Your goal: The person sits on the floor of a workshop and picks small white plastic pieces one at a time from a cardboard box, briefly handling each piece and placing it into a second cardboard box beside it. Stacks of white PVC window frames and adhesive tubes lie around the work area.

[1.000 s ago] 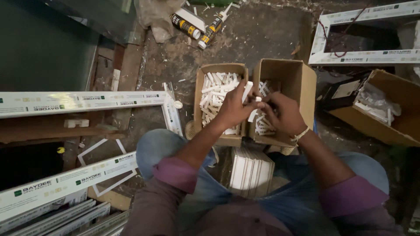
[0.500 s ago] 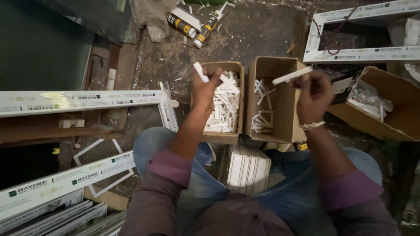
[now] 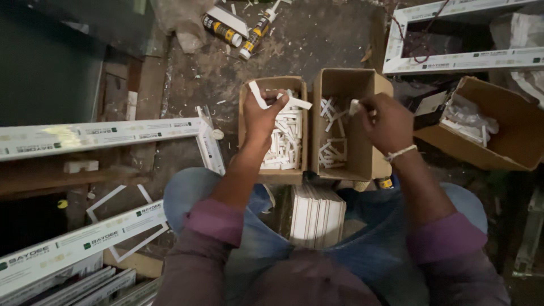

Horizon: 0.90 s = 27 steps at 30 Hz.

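The left hand [image 3: 262, 116] is held above the left cardboard box [image 3: 245, 127], and its fingers are closed on two short white plastic strips [image 3: 277, 97]: one is pinched so that it sticks up and to the left past the fingertips, the other points right, out over the box. This box is packed with a heap of white pieces [image 3: 285, 141] of the same kind, lying just below the hand. The right hand [image 3: 387, 122] is raised over the right cardboard box [image 3: 367, 122], whose far end is bare and whose near half holds a looser scatter of white pieces [image 3: 333, 148]. A small white piece [image 3: 355, 106] is gripped between the thumb and the curled fingers of the right hand, with only its left tip showing beyond the fingertips; the rest is hidden inside the fist. A pale band [image 3: 400, 152] is worn on the right wrist. Both boxes are set side by side, touching, on the dirty floor in front of the knees, and a stack of white panels [image 3: 317, 216] is seen between the legs, just below the boxes. A third open box [image 3: 510, 141] with a clear bag in it is placed to the right, white window-frame bars [image 3: 96, 136] are laid to the left, and sealant tubes [image 3: 226, 31] are lying beyond the boxes.
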Motion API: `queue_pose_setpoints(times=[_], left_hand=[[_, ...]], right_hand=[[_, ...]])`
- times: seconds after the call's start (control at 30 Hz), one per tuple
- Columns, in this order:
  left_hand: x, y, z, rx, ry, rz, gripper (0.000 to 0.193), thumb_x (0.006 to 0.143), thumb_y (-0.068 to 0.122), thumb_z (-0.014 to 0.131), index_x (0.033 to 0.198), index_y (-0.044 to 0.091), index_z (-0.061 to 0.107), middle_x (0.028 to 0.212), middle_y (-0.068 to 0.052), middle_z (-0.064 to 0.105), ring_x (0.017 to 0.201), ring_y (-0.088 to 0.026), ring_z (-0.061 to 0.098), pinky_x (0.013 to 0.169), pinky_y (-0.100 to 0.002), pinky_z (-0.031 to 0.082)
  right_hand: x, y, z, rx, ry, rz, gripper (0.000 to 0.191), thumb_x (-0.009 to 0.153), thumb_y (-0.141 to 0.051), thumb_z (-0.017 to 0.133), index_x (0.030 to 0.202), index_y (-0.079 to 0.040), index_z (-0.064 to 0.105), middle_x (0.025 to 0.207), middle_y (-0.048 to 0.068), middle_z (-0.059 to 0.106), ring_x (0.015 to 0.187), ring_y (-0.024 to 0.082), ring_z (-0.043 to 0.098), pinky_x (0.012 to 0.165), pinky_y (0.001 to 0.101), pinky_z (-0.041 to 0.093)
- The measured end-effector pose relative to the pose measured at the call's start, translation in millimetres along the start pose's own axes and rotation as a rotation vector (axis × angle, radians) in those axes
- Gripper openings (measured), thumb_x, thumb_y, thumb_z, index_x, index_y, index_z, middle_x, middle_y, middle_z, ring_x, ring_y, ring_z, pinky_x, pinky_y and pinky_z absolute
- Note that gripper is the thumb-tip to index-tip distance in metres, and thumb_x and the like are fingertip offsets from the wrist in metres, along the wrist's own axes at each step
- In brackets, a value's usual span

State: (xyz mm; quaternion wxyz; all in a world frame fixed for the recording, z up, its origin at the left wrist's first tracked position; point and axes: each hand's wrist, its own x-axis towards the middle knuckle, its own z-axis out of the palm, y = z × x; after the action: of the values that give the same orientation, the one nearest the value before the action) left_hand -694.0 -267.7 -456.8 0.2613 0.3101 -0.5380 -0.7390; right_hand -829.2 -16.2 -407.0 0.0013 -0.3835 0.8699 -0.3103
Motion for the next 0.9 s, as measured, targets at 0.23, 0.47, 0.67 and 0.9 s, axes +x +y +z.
queue_pose_setpoints(times=[0.23,0.47,0.67,0.9], left_hand=[[-5,-1,7,0.058,-0.122,-0.001,0.038,0.08,-0.004,0.082,0.099,0.005,0.051,0.1,-0.011,0.076,0.093,-0.017,0.075,0.08,-0.031,0.065],[-29,-9,20,0.53,-0.403,-0.02,0.045,0.076,0.006,0.087,0.112,0.003,0.06,0.094,-0.01,0.075,0.086,-0.017,0.073,0.078,-0.033,0.06],[-30,-13,20,0.424,-0.499,-0.09,0.032,0.086,0.015,0.081,0.104,0.001,0.057,0.097,-0.008,0.077,0.093,-0.015,0.075,0.081,-0.034,0.061],[-21,-23,20,0.289,-0.416,-0.344,0.041,0.107,0.045,0.039,0.127,0.012,0.053,0.099,-0.004,0.064,0.082,-0.013,0.062,0.073,-0.031,0.057]], right_hand=[[-4,18,21,-0.473,-0.554,0.101,0.024,0.094,-0.036,0.073,0.096,-0.013,0.078,0.093,0.014,0.074,0.088,0.035,0.071,0.074,0.0484,0.057],[-2,-12,12,0.438,-0.537,0.116,0.032,0.09,-0.026,0.075,0.115,-0.006,0.072,0.094,0.013,0.074,0.079,0.022,0.074,0.068,0.0374,0.059],[-3,4,15,0.378,-0.656,0.083,0.025,0.089,-0.018,0.072,0.111,-0.007,0.074,0.092,0.014,0.078,0.078,0.022,0.075,0.072,0.0366,0.058],[-12,44,32,-0.247,-0.887,0.185,0.026,0.086,-0.026,0.074,0.106,-0.01,0.08,0.097,0.022,0.076,0.091,0.04,0.072,0.086,0.0459,0.057]])
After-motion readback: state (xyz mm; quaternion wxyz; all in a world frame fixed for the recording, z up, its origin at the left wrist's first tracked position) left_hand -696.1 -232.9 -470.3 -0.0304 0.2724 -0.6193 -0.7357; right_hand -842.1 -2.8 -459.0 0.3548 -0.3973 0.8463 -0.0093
